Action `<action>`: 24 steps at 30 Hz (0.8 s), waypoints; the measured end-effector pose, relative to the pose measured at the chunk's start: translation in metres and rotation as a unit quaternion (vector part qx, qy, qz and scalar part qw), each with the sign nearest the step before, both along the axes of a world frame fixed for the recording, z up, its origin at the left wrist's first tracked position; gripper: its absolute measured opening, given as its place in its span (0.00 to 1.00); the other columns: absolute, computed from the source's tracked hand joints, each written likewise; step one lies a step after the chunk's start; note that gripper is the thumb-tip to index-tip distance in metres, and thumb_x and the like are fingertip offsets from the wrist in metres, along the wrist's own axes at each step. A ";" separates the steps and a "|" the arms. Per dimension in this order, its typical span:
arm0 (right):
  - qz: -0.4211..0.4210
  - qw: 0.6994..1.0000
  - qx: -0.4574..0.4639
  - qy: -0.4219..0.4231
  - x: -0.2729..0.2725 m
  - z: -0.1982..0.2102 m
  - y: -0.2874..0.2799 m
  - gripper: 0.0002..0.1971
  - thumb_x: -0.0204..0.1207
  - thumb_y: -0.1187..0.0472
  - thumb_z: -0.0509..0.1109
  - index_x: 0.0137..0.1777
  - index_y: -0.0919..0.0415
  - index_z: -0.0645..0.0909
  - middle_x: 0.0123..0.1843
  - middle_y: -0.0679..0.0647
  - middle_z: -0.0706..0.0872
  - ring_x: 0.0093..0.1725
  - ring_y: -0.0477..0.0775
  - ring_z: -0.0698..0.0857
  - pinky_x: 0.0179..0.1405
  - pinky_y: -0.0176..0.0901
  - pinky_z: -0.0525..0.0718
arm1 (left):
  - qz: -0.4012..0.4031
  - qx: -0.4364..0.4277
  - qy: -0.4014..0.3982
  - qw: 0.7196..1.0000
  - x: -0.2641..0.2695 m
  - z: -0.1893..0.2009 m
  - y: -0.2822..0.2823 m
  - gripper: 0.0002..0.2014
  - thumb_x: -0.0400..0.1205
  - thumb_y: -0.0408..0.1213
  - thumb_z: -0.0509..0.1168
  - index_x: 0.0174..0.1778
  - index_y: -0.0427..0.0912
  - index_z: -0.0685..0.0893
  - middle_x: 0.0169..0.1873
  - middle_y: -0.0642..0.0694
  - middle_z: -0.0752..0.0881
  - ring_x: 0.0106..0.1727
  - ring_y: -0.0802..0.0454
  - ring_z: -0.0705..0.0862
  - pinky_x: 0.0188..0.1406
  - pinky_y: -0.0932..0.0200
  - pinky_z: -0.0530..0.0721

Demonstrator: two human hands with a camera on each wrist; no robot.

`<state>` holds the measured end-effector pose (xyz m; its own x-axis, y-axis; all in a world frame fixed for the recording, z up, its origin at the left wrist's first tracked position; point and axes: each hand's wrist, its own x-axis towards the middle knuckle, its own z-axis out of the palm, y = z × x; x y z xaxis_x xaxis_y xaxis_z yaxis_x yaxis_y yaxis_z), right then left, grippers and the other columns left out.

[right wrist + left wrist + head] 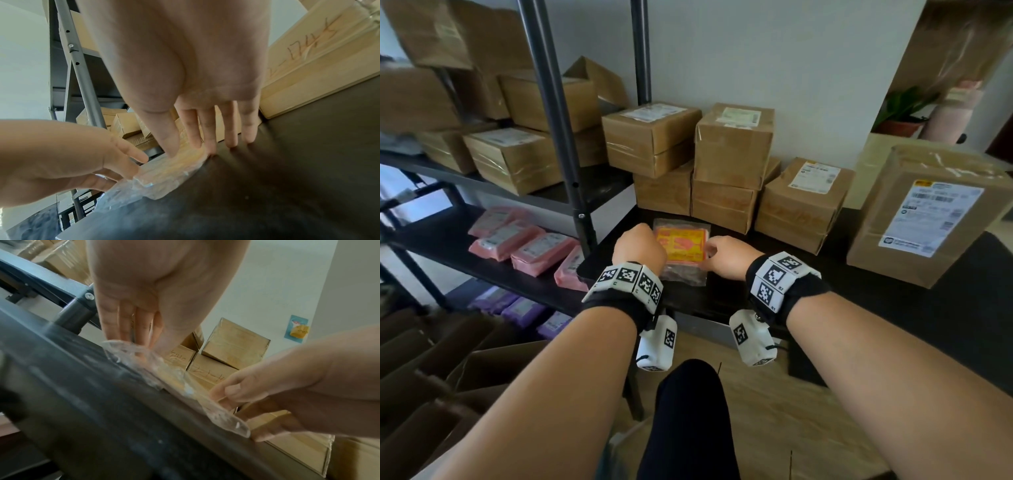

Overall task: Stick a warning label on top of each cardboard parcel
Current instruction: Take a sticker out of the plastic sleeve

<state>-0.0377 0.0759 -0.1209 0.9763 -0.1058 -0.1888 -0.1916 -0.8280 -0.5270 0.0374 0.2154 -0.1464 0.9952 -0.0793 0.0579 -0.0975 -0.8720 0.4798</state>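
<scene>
A clear plastic pack of orange and yellow warning labels (683, 245) lies on the black table (876, 308). My left hand (643, 246) presses straight fingers (131, 335) down on the pack's left end (144, 353). My right hand (714, 251) pinches the pack's right edge (174, 168) between its thumb and a finger, the thumb (230, 391) lying on top. Behind the pack stand stacked cardboard parcels (732, 147), another stack (804, 198) to their right and a large parcel (928, 212) at the far right. All carry white shipping labels.
A metal rack post (565, 137) stands at the left. Its shelves hold more brown boxes (513, 157), pink packets (530, 246) and purple packets (524, 308). Flattened cardboard (431, 359) lies on the floor at the lower left. A potted plant (904, 109) sits at the back right.
</scene>
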 end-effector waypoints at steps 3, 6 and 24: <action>0.001 1.000 0.009 -0.004 -0.003 0.001 -0.003 0.13 0.80 0.56 0.70 0.62 0.60 0.82 0.58 0.56 0.85 0.53 0.52 0.81 0.54 0.41 0.75 | 0.007 -0.016 -0.024 1.000 0.001 0.004 -0.001 0.10 0.82 0.30 0.61 0.55 0.39 0.85 0.51 0.39 0.86 0.50 0.39 0.84 0.40 0.52 0.75; -0.009 1.000 0.010 -0.007 -0.003 -0.001 -0.007 0.16 0.80 0.57 0.71 0.65 0.62 0.82 0.62 0.56 0.85 0.60 0.56 0.83 0.57 0.42 0.77 | 0.004 -0.051 -0.048 0.998 0.004 0.010 -0.001 0.11 0.84 0.34 0.60 0.55 0.40 0.87 0.53 0.40 0.87 0.51 0.40 0.85 0.41 0.53 0.76; -0.161 0.980 -0.004 -0.116 -0.024 0.009 -0.071 0.13 0.83 0.63 0.59 0.61 0.64 0.82 0.58 0.60 0.85 0.59 0.62 0.84 0.57 0.48 0.78 | -0.142 -0.163 0.031 0.976 -0.001 0.025 -0.045 0.16 0.81 0.32 0.67 0.65 0.45 0.83 0.62 0.46 0.84 0.62 0.46 0.83 0.62 0.52 0.82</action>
<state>-0.0613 0.0049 -0.1117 0.9089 -0.4153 0.0370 -0.3186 -0.7489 -0.5810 0.0364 0.1700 -0.1216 0.9382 -0.3395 0.0669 -0.2748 -0.6136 0.7402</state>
